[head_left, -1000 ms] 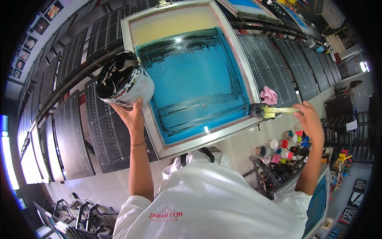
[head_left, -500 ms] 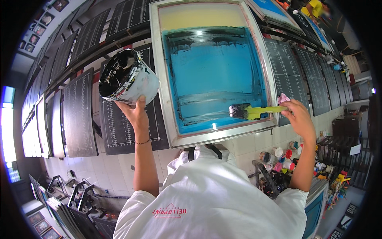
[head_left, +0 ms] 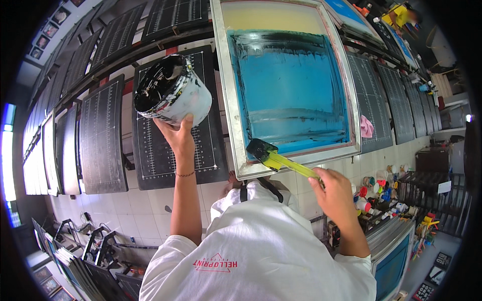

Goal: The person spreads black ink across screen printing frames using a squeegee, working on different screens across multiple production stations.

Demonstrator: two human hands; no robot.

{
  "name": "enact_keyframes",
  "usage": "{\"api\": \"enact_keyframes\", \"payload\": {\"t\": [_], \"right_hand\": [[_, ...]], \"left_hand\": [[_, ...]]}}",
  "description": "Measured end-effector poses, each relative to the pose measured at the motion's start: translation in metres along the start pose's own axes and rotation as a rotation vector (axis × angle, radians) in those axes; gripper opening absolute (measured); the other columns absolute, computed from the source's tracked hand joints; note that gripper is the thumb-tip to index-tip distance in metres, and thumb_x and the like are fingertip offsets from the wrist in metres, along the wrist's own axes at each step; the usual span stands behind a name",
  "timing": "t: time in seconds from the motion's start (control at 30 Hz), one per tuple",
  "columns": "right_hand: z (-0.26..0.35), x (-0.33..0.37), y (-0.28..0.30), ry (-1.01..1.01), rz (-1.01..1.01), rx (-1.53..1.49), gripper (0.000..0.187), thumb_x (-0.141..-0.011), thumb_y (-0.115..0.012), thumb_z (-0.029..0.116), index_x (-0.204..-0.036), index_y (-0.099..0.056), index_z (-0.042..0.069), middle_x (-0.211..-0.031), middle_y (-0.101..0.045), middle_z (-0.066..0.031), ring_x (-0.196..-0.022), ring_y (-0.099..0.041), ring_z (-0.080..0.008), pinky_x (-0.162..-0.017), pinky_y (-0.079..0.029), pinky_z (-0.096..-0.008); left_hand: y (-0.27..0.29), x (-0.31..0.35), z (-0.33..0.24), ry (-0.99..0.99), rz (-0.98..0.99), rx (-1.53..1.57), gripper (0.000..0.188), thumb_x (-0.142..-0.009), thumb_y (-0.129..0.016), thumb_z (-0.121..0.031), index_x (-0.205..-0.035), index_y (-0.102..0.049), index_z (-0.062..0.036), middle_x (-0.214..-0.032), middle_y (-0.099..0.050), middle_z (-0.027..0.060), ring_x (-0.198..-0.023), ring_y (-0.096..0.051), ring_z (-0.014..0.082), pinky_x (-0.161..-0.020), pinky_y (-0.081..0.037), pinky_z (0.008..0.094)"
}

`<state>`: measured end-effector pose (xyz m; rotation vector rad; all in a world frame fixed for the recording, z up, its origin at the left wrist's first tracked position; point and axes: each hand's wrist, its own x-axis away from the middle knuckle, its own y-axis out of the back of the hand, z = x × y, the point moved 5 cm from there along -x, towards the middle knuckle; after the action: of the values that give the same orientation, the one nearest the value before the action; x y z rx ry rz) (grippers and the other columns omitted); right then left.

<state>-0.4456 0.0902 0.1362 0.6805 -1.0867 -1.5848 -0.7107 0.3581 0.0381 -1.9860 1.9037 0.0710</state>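
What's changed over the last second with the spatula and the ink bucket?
The right hand has drawn the spatula leftward along the screen near edge, from the right corner to the lower left corner. The left hand still holds the tilted ink bucket up beside the screen; both grips are unchanged.

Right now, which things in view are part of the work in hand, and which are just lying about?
In use:
- ink tub, smeared black, held up in the left hand
- yellow-handled spatula, in the right hand, black blade at the frame's lower edge
- printing screen, blue mesh with black ink streaks

Lying about:
- pink rag beside the screen
- small paint pots
- black pallet boards
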Motion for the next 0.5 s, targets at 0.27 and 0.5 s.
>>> {"api": "enact_keyframes", "payload": {"t": [0.27,0.5], "right_hand": [[0.054,0.019,-0.037,-0.078,-0.026,0.035,0.028,-0.094,-0.060,0.029,-0.096,-0.064,0.001,-0.062,-0.063,-0.0137,-0.052,-0.063,-0.0325,-0.050,-0.048,-0.0436],[0.074,-0.064,-0.029,-0.017,-0.103,0.167,0.030,-0.095,-0.059,0.027,-0.082,-0.065,0.001,-0.061,-0.063,-0.0164,-0.054,-0.063,-0.0349,-0.051,-0.049,-0.0441]], "left_hand": [[0.001,-0.007,0.004,-0.006,0.070,0.005,0.106,-0.075,-0.086,-0.028,-0.152,-0.017,-0.0035,-0.144,-0.036,0.0152,-0.135,-0.036,0.0270,-0.114,-0.028,0.0406],[0.012,-0.006,-0.002,0.020,0.066,0.021,0.104,-0.076,-0.083,-0.024,-0.153,-0.016,-0.0029,-0.145,-0.036,0.0148,-0.134,-0.036,0.0266,-0.114,-0.027,0.0404]]}}
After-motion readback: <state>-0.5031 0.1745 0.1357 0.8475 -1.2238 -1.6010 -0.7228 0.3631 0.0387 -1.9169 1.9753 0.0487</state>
